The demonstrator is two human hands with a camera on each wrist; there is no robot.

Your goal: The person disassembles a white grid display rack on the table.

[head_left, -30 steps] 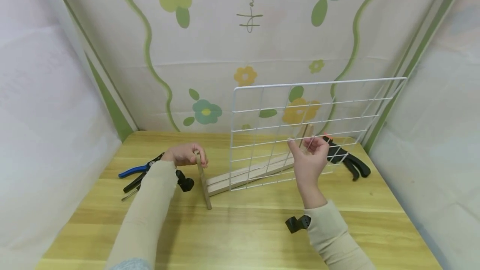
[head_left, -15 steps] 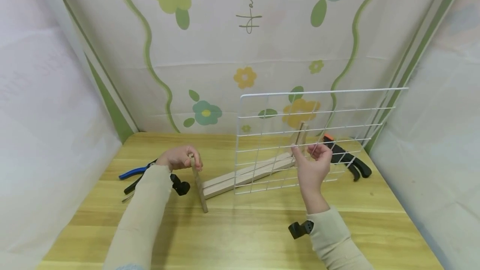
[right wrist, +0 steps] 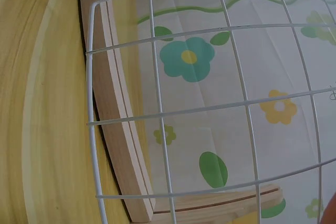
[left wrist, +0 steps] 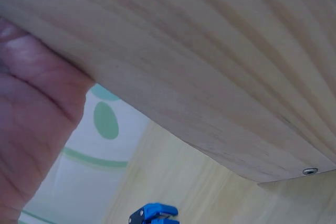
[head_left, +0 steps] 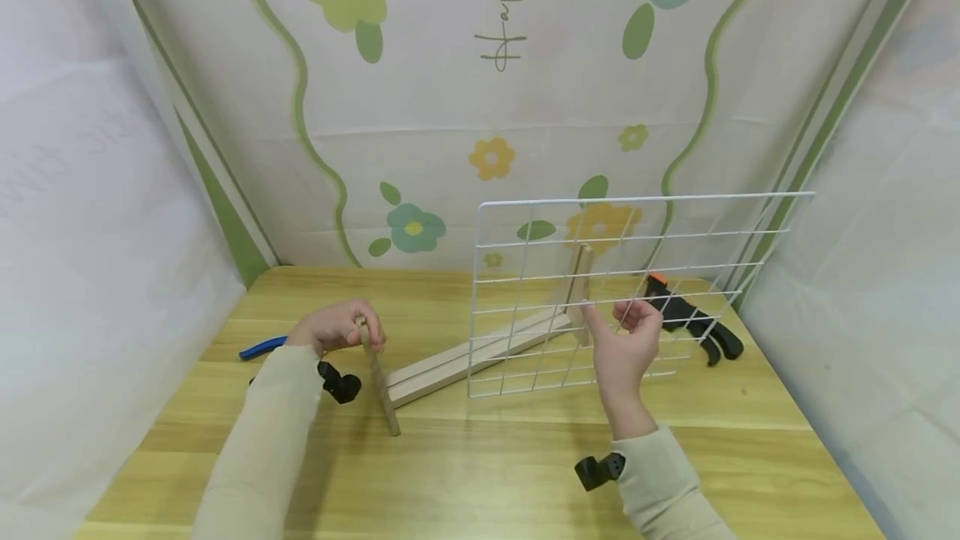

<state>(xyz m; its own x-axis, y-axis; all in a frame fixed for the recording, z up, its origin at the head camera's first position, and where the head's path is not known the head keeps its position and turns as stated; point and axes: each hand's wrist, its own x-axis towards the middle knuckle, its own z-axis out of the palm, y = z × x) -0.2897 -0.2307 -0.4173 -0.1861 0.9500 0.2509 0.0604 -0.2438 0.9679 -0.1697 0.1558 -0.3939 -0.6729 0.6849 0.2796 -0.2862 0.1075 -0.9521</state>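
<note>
My left hand (head_left: 333, 329) grips the top of an upright wooden end board (head_left: 380, 377) on a wooden stand. A metal screw head (left wrist: 310, 171) shows low on that board in the left wrist view. The stand's long grooved base (head_left: 480, 354) runs to a second grooved end board (head_left: 577, 273) at the far right. With thumb and fingers, my right hand (head_left: 626, 357) pinches a white wire grid panel (head_left: 480, 203), held upright in front of the base. Through the grid in the right wrist view, the base (right wrist: 116, 77) and far end board (right wrist: 220, 205) show.
Black-handled pliers or cutters with an orange tip (head_left: 693, 321) lie on the wooden table (head_left: 480, 473) at the right. A blue tool handle (head_left: 262, 347) shows behind my left wrist, the rest hidden. A flowered curtain (head_left: 435, 90) hangs behind the table.
My left hand has drawn the wooden stand left and a little nearer. The grid panel in my right hand has come down slightly, its top edge lower.
</note>
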